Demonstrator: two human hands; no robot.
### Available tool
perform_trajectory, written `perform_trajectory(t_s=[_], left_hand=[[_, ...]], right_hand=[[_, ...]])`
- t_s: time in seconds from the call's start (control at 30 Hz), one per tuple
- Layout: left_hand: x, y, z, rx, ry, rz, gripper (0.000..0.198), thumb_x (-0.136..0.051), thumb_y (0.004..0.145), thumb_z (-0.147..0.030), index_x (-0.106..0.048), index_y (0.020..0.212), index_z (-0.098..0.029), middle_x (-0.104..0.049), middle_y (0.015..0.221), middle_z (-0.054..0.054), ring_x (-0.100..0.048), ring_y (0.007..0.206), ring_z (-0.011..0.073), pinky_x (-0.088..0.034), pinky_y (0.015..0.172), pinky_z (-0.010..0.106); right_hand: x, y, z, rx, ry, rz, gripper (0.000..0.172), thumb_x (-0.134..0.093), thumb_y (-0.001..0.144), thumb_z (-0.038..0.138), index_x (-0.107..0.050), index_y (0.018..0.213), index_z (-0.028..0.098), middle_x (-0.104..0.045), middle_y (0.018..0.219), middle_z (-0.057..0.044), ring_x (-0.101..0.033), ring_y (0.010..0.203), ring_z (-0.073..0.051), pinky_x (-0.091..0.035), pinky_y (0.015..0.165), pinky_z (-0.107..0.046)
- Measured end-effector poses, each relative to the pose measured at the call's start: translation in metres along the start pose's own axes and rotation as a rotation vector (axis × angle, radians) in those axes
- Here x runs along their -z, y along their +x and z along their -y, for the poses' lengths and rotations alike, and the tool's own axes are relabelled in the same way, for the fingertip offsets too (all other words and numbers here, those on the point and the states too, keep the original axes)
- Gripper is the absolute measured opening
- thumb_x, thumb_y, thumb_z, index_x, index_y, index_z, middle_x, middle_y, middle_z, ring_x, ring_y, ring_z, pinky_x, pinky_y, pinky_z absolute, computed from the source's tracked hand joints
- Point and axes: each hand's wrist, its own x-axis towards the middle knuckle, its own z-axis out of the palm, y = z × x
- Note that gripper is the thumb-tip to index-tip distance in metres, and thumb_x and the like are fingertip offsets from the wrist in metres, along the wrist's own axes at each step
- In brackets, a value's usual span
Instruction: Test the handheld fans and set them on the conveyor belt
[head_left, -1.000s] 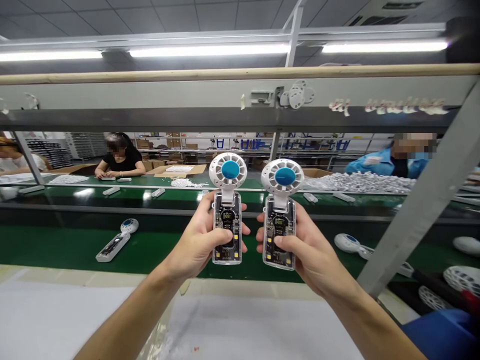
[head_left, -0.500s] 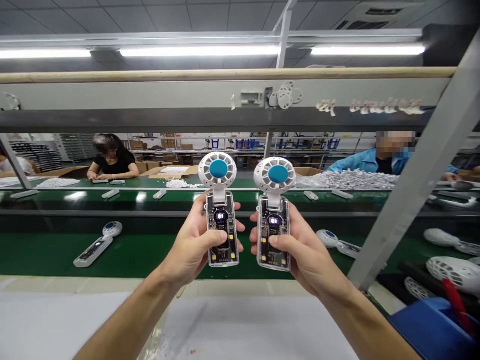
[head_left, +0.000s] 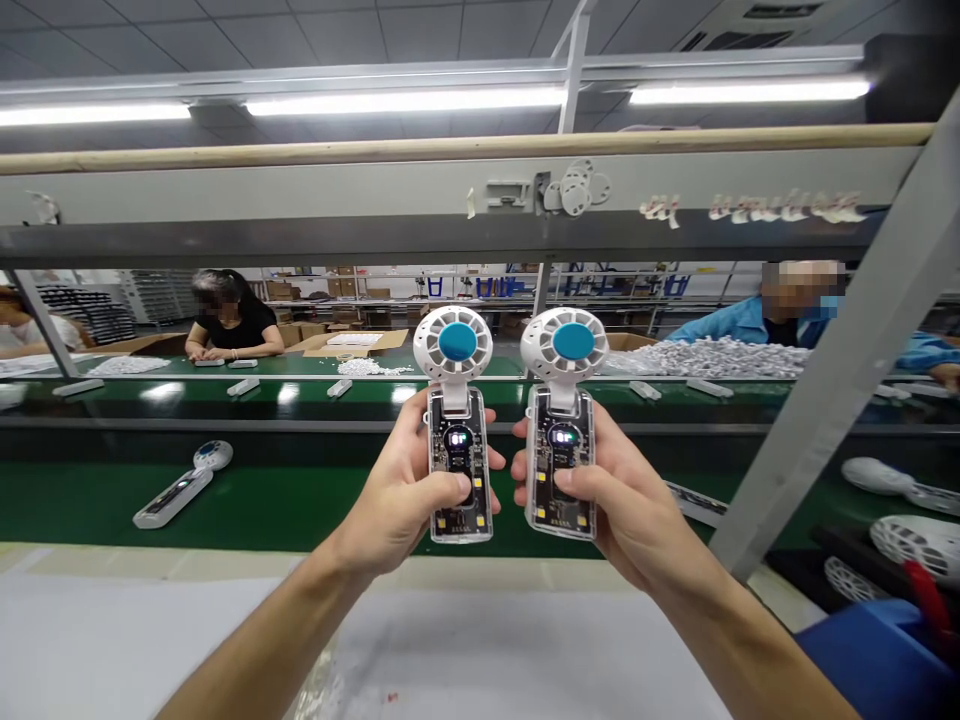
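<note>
My left hand [head_left: 397,495] grips a small handheld fan [head_left: 457,425] with a clear body, a white round head and a blue hub, held upright. The thumb rests on the fan's front below a lit display. My right hand [head_left: 619,495] holds a second, matching fan [head_left: 562,420] upright right beside the first, thumb across its body, display lit too. Both fans hover above the near edge of the green conveyor belt [head_left: 285,505].
Another fan [head_left: 180,485] lies on the belt at the left. More fans [head_left: 896,480] and white fan heads [head_left: 919,545] lie at the right by a blue bin [head_left: 877,660]. A slanted grey post [head_left: 832,385] rises on the right. Two people work across the line near a heap of white parts [head_left: 712,358].
The displays on both held fans have lit up and changed. The loose fan on the belt has travelled left, and the fan by the post has slid behind it. My hands stayed roughly in place.
</note>
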Motion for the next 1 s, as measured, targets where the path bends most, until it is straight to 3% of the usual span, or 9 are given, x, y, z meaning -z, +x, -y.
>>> perform_trajectory(t_s=[0.57,0.73,0.8,0.9,1.0], left_hand=[[-0.003,0.0,0.004,0.012,-0.016,-0.038,0.061,-0.068,0.076,-0.013,-0.037,0.128,-0.02,-0.069,0.097,0.006,-0.072,0.071,0.0208,-0.058,0.065,0.032],[-0.004,0.0,0.005,0.007,0.004,-0.041,0.061,-0.07,0.075,-0.017,-0.037,0.127,-0.021,-0.069,0.096,0.005,-0.071,0.071,0.0215,-0.057,0.065,0.034],[-0.005,0.0,0.006,-0.033,0.059,-0.096,0.055,-0.072,0.075,-0.022,-0.041,0.121,-0.022,-0.068,0.097,0.004,-0.069,0.069,0.0191,-0.056,0.062,0.031],[-0.005,0.001,0.01,-0.105,0.237,-0.246,0.036,-0.075,0.078,-0.03,-0.052,0.103,-0.02,-0.067,0.085,0.0,-0.064,0.061,0.0138,-0.052,0.058,0.026],[-0.005,0.002,0.013,-0.127,0.397,-0.367,0.025,-0.077,0.076,-0.034,-0.061,0.084,-0.017,-0.064,0.069,0.001,-0.061,0.06,0.0145,-0.05,0.059,0.027]], right_hand=[[-0.002,-0.001,-0.001,-0.01,0.004,0.023,0.043,-0.061,0.083,0.022,-0.048,0.124,0.025,-0.072,0.089,-0.004,-0.071,0.074,-0.019,-0.059,0.069,-0.034],[-0.012,-0.006,0.006,0.039,0.011,-0.084,0.045,-0.065,0.081,0.022,-0.049,0.122,0.028,-0.07,0.098,-0.003,-0.07,0.08,-0.02,-0.059,0.072,-0.035],[-0.015,-0.008,0.007,0.062,0.052,-0.145,0.043,-0.07,0.078,0.024,-0.051,0.116,0.028,-0.069,0.103,-0.002,-0.07,0.084,-0.021,-0.059,0.071,-0.034],[-0.015,-0.011,0.007,-0.007,0.105,-0.103,0.03,-0.069,0.079,0.038,-0.057,0.104,0.027,-0.065,0.083,0.0,-0.067,0.068,-0.021,-0.057,0.062,-0.036],[-0.008,-0.017,0.007,0.061,-0.14,-0.155,0.024,-0.074,0.078,0.041,-0.062,0.093,0.028,-0.061,0.073,-0.001,-0.064,0.065,-0.023,-0.056,0.062,-0.04]])
